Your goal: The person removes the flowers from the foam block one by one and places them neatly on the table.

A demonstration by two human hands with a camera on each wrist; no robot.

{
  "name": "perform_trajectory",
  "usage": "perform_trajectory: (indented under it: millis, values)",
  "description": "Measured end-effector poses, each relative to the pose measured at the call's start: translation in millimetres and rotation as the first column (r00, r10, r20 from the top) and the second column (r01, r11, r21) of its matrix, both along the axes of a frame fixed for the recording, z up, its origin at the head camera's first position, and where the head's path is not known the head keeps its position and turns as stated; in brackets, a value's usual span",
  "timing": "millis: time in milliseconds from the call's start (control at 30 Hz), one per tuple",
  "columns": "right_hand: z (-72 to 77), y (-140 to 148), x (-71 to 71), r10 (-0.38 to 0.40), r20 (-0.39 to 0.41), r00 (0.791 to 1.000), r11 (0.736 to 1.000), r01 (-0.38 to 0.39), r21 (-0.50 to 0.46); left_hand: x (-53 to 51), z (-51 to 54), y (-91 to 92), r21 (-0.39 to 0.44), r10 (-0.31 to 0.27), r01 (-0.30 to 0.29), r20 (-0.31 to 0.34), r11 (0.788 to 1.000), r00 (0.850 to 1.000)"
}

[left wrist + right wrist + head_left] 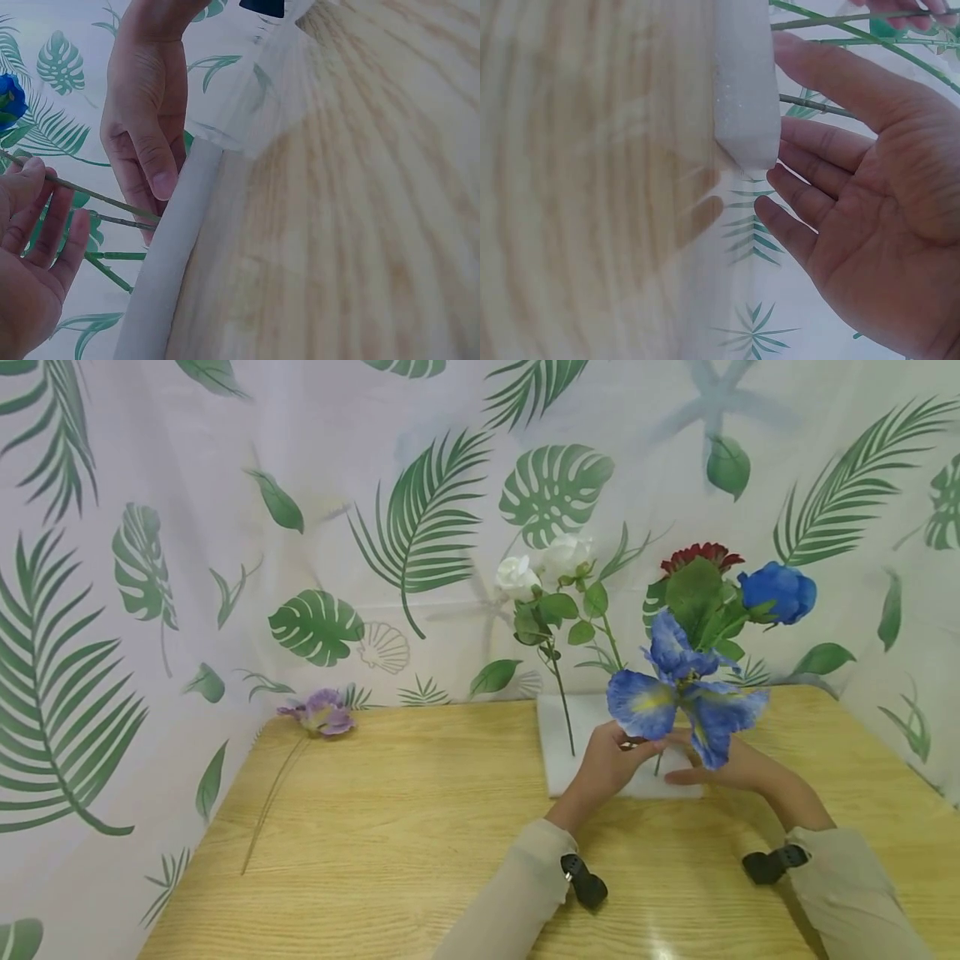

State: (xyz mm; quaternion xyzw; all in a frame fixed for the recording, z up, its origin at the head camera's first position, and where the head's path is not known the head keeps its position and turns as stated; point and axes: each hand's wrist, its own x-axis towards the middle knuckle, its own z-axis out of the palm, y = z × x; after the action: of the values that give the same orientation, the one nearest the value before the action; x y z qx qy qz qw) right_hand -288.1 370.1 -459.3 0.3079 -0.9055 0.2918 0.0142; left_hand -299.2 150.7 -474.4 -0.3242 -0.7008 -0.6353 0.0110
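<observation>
A white foam block [558, 777] stands under several flower stems. My left hand [609, 764] pinches a thin green stem [105, 199] between thumb and fingers; the flower at its top is out of that view. My right hand [738, 768] is at the block's right side, fingers loosely extended, their tips at the edge of the block [746, 90] in the right wrist view. A large blue-purple iris [686, 693] hangs over both hands and partly hides them. In the left wrist view my left hand [34, 262] is lower left and my right hand [150, 112] above.
White roses [543, 564] rise at the block's back left. A dark red flower [701, 556] and a blue rose [780, 593] stand behind the iris. A purple flower [322, 714] lies at the far left of the wooden table [390, 827]. A leaf-print cloth hangs behind.
</observation>
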Motion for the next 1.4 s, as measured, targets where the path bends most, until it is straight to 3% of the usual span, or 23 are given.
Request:
perform_trajectory:
  millis: [233,300,533,900,1133,1400]
  values:
    - [-1.1,3.3,-3.8,-0.068,0.112,0.991,0.998,0.067,0.012,-0.8,12.5,-4.2,0.060,0.034,-0.030,-0.066,0.998,0.997]
    - [-1.4,3.8,-3.4,-0.088,0.143,0.986,0.996,0.086,0.019,0.0,16.9,-6.7,0.081,0.035,-0.030,-0.057,0.996,0.998]
    - [-2.9,0.4,-3.7,-0.119,0.106,0.987,0.991,0.110,0.080,-0.7,27.7,-17.1,0.112,0.024,-0.023,-0.007,0.993,1.000]
    - [1.6,-5.4,-1.9,-0.158,0.037,0.987,0.979,0.152,0.133,-3.2,39.8,-30.7,0.121,0.047,-0.043,-0.030,0.992,0.998]
    - [5.2,-4.7,-1.8,-0.198,0.046,0.979,0.969,0.189,0.157,-4.9,42.6,-34.1,0.119,0.038,-0.034,-0.037,0.992,0.999]
    - [7.1,-4.5,1.1,-0.167,0.062,0.984,0.979,0.158,0.125,-2.7,52.1,-39.6,0.143,0.011,-0.005,-0.039,0.990,0.999]
